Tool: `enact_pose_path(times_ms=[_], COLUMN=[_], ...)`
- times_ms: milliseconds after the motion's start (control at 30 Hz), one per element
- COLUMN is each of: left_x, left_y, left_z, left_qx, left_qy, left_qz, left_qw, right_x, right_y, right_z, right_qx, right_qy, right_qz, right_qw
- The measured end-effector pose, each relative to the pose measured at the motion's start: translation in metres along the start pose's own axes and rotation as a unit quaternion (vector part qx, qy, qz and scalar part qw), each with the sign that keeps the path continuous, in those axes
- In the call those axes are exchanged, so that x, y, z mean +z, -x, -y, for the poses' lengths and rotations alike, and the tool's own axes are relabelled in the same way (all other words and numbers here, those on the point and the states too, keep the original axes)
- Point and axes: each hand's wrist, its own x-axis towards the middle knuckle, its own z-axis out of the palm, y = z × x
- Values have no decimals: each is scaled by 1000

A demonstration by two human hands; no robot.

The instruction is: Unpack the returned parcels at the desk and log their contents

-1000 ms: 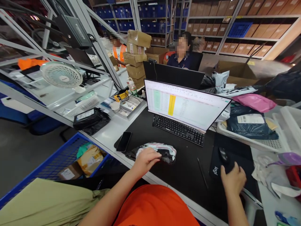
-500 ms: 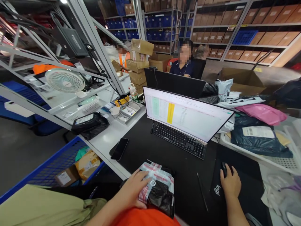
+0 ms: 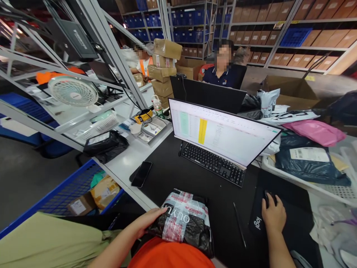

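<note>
A black plastic-wrapped parcel [image 3: 192, 227] with crossing strips of red-and-white printed tape lies at the desk's front edge, against the orange top. My left hand [image 3: 150, 220] holds its left side, fingers along the upper left edge; the thumb cannot be made out. On the black mouse pad [image 3: 295, 208], my right hand [image 3: 273, 214] is curved over a dark computer mouse [image 3: 267, 199], mostly covered by the fingers. Behind the parcel stand a black keyboard [image 3: 213, 163] and a monitor [image 3: 220, 132] showing a spreadsheet with a yellow column.
A phone [image 3: 141, 174] lies left on the desk mat, a thin black pen-like stick [image 3: 240, 225] right of the parcel. A white basket [image 3: 315, 186] of parcels stands at right, a blue crate [image 3: 55, 201] at lower left. Across the desk sits a person [image 3: 220, 76].
My left hand has slid left off the parcel's top to its left side, uncovering white lettering and tape. The parcel has turned slightly. My right hand stays on the mouse.
</note>
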Motion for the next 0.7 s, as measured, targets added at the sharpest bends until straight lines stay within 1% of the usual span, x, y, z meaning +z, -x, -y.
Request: enact_pose_path(times_ms=[33,100,200,233,267,300,333,367,433,467,500,567,633,700], left_x=[2,6,9,10,11,12,13,15,15,14,13,9,8,11], left_y=[3,7,5,1,-4,-11,-19,-27,-45,-53,-61,-71,-76,-76], left_z=[-2,-4,-6,-8,-9,-10,-10,-10,-8,-6,-3,6,17,27], left_qx=[-11,9,76,106,138,169,193,208,215,211,204,186,169,169], left_qy=[34,54,28,18,9,5,5,9,20,19,14,-7,-26,-34], left_qz=[12,3,-55,-79,-98,-109,-111,-105,-83,-81,-89,-125,-169,-195], left_qw=[999,998,995,991,985,980,975,972,973,974,975,975,971,966], right_x=[0,-3,-18,-27,-36,-47,-58,-68,-85,-92,-96,-99,-99,-100], right_y=[-1,-4,-5,-1,6,16,29,44,76,91,104,119,119,107], right_z=[0,2,13,20,28,38,50,62,88,99,108,119,123,124], right_qx=[0,-5,4,11,17,20,20,18,21,20,21,20,22,13], right_qy=[-2,-9,-29,-36,-44,-52,-60,-65,-63,-58,-53,-50,-57,-71], right_qz=[-3,-14,-59,-69,-64,-38,8,71,203,244,270,291,301,308], right_qw=[1000,1000,998,997,997,998,998,995,977,968,961,955,952,949])
